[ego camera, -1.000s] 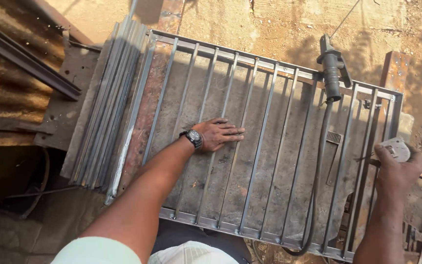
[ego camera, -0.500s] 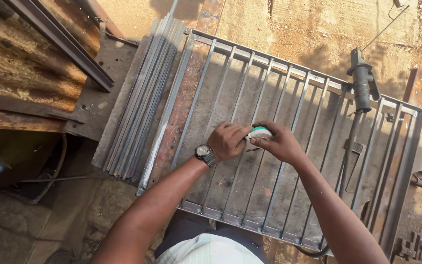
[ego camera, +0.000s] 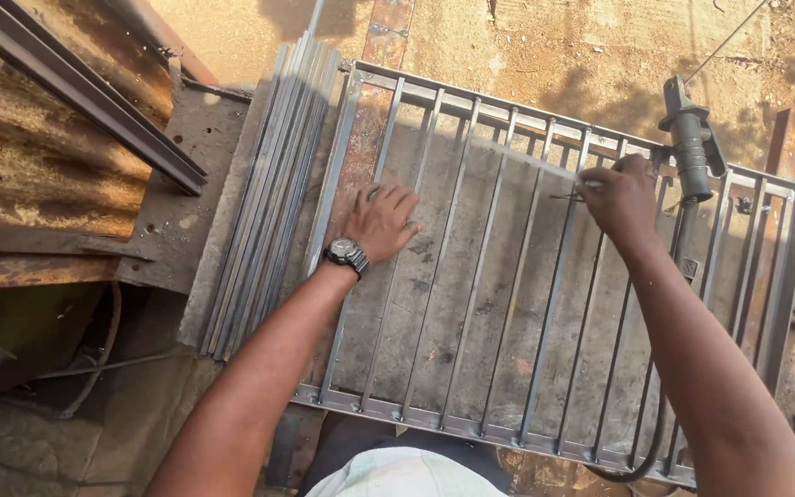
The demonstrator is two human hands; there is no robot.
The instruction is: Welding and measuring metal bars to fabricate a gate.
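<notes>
Left hand [ego camera: 384, 219] lies open on the grille [ego camera: 545, 276], right hand [ego camera: 620, 195] grips a stretched tape [ego camera: 526, 158] beside the welding holder [ego camera: 690, 152].

no packages, no labels, no signs, no screens in view

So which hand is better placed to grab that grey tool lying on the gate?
Probably the right hand: it sits just beside the grey tool, while the left hand lies flat far across the metal grille.

Matt steel grille [ego camera: 471, 304], rusty sheet [ego camera: 39, 175]
</notes>
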